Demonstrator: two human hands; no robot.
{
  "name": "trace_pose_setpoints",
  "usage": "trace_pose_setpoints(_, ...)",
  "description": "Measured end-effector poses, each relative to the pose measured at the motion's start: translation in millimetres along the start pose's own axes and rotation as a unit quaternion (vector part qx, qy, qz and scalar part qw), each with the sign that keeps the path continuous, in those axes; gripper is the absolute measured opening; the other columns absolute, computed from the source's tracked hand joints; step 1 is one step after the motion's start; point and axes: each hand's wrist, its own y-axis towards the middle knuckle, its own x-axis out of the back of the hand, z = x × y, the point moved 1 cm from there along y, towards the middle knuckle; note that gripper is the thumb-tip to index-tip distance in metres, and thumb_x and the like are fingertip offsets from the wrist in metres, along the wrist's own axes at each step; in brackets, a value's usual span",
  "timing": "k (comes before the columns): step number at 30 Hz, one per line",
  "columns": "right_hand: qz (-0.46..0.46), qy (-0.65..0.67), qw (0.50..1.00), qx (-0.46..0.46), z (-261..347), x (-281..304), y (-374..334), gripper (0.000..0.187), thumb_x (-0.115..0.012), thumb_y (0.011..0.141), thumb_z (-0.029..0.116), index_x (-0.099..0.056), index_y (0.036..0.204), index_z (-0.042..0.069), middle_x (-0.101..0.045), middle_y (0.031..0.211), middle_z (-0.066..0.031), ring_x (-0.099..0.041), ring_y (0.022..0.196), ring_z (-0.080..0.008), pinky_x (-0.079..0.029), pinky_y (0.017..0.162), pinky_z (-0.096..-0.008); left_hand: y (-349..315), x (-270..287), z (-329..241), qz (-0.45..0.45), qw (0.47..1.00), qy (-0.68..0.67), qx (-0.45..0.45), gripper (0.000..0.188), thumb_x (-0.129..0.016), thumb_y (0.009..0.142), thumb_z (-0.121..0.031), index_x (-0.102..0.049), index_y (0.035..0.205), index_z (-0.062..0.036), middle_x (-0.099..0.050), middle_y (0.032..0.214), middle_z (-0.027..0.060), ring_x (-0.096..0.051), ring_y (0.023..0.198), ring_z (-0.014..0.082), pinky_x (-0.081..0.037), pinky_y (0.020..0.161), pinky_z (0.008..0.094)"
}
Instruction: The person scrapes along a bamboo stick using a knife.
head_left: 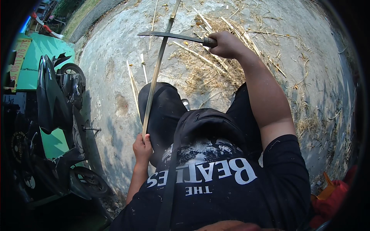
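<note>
My left hand is closed around the near end of a long, narrow bamboo strip. The strip slants up past my left thigh and leaves the picture at the top. In my right hand is the wooden handle of a machete, fingers wrapped round it. Its slim, slightly curved blade points left and crosses the strip well beyond my knee. Whether the edge is biting into the strip cannot be made out.
Shavings and split pieces lie heaped on the concrete ground ahead and to the right. A few thin strips lie beside my left knee. A black motorcycle stands at the left. Something red is at the lower right.
</note>
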Motion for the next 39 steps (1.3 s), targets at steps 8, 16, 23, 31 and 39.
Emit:
trace_pose_setpoints(8,0.002,0.013,1.0,0.01,-3.7,-3.8,1.4,0.026,-0.076,0.079,0.021,-0.071,0.099,0.005,-0.071,0.081,-0.0153,-0.069,0.076,-0.0313,-0.052,0.072,-0.0431,1.2,-2.1,5.3,0.015,1.0,0.003,0.013,0.031,-0.06,0.106,-0.032,-0.066,0.097,-0.0028,-0.064,0.069,0.0176,-0.064,0.06,0.034,-0.048,0.058,0.0424)
trace_pose_setpoints(16,0.038,0.017,0.999,-0.022,6.2,-3.0,1.2,0.029,-0.07,0.08,0.016,-0.073,0.107,0.006,-0.074,0.095,-0.0161,-0.072,0.089,-0.0313,-0.055,0.08,-0.0427,1.7,-3.4,3.1,0.011,1.0,-0.004,0.003,0.031,-0.059,0.107,-0.03,-0.062,0.093,-0.0023,-0.059,0.066,0.0116,-0.058,0.058,0.0241,-0.044,0.056,0.038)
trace_pose_setpoints(23,0.042,0.016,0.999,-0.022,8.4,-5.1,0.1,0.028,-0.069,0.081,0.017,-0.072,0.106,0.007,-0.073,0.096,-0.0162,-0.071,0.092,-0.0322,-0.055,0.082,-0.0434,1.6,-3.7,5.5,0.007,1.0,-0.016,-0.013,0.032,-0.058,0.108,-0.028,-0.059,0.089,-0.0014,-0.054,0.062,0.0056,-0.051,0.057,0.0144,-0.041,0.053,0.0338)
trace_pose_setpoints(31,0.019,-0.068,0.994,-0.081,17.9,-10.3,-3.1,0.027,-0.067,0.086,0.022,-0.073,0.111,0.014,-0.074,0.103,-0.0125,-0.072,0.1,-0.0316,-0.056,0.088,-0.0452,13.8,6.5,-4.0,0.05,0.999,0.013,-0.013,0.027,-0.059,0.106,-0.027,-0.062,0.093,-0.0026,-0.063,0.068,0.0183,-0.064,0.062,0.0371,-0.047,0.057,0.0442)
trace_pose_setpoints(39,0.119,-0.146,0.981,0.033,50.8,-37.6,-11.2,0.025,-0.065,0.082,0.017,-0.074,0.105,0.015,-0.075,0.099,-0.0118,-0.072,0.097,-0.0312,-0.058,0.085,-0.0456,8.7,7.5,-2.9,0.039,0.998,0.034,-0.045,0.034,-0.054,0.108,-0.028,-0.054,0.085,-0.0033,-0.061,0.069,0.0229,-0.062,0.066,0.0483,-0.045,0.057,0.0522)
